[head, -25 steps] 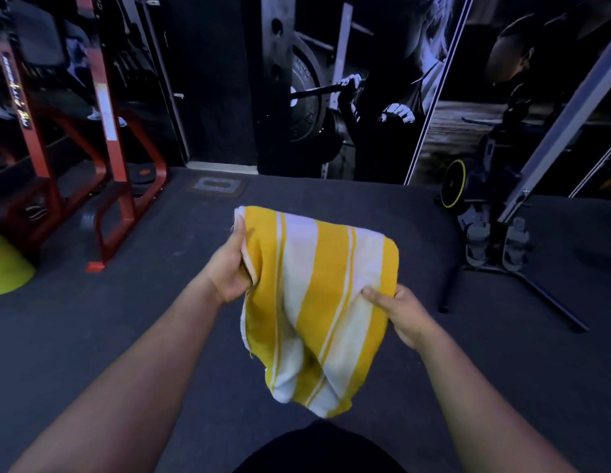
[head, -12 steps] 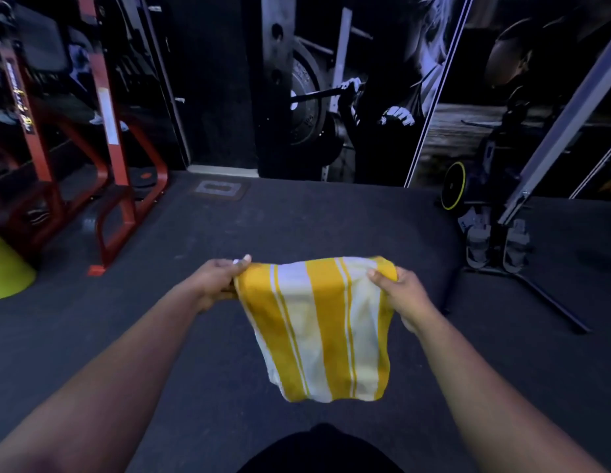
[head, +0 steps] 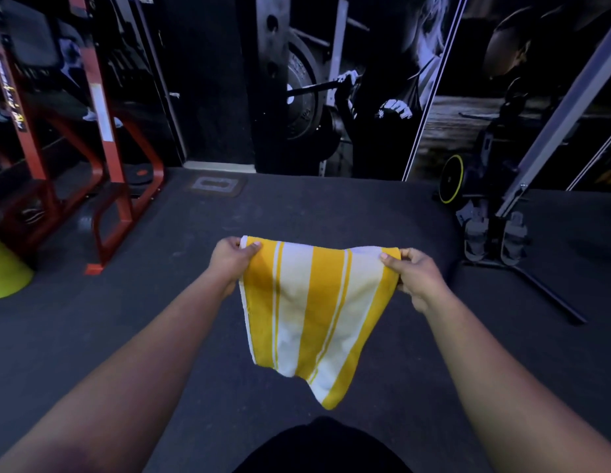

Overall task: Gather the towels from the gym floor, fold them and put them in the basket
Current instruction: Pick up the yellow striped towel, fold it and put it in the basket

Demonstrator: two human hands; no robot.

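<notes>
A yellow and white striped towel (head: 314,312) hangs folded in front of me above the dark gym floor. My left hand (head: 230,259) pinches its upper left corner. My right hand (head: 416,274) pinches its upper right corner. The top edge is stretched almost level between the two hands, and the lower part droops to a point at the lower right. No basket is in view.
A red steel rack (head: 106,158) stands at the left with a lime green cone (head: 5,271) beside it. A black stand with a yellow-rimmed wheel (head: 451,180) and long legs (head: 550,298) sits at the right. A wall mural fills the back.
My hands have dropped lower and drawn apart, pulling the towel's top edge taut and level. The towel went from a bunched, tilted hold to hanging flatter.
</notes>
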